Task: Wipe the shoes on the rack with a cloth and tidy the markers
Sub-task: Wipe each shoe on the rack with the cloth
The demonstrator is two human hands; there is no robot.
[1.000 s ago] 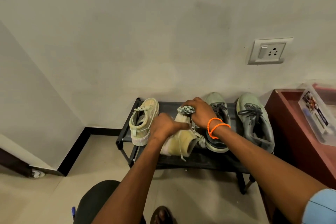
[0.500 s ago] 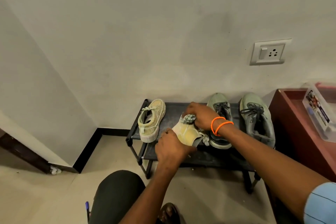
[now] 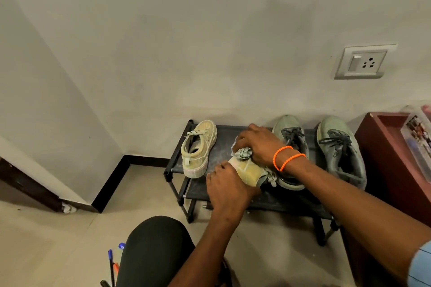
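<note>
A low black shoe rack (image 3: 224, 130) stands against the wall. One beige canvas shoe (image 3: 198, 149) lies at its left end. My left hand (image 3: 229, 190) grips the second beige shoe (image 3: 248, 171), tipped on its side over the rack's front. My right hand (image 3: 258, 144), with orange bands on the wrist, presses a bunched checked cloth (image 3: 243, 153) onto that shoe. Two grey-green sneakers (image 3: 339, 149) sit at the right. Several markers (image 3: 112, 263) lie on the floor by my knee at the bottom left.
A dark red cabinet (image 3: 382, 147) stands right of the rack, with a clear plastic box (image 3: 417, 137) on it. A wall socket (image 3: 363, 63) is above. My knee (image 3: 154, 249) fills the lower middle. Tiled floor lies to the left.
The view has dropped and shifted, so the rack sits further right. My left hand slid down to the heel end of the beige shoe while my right hand rubbed the cloth along it.
</note>
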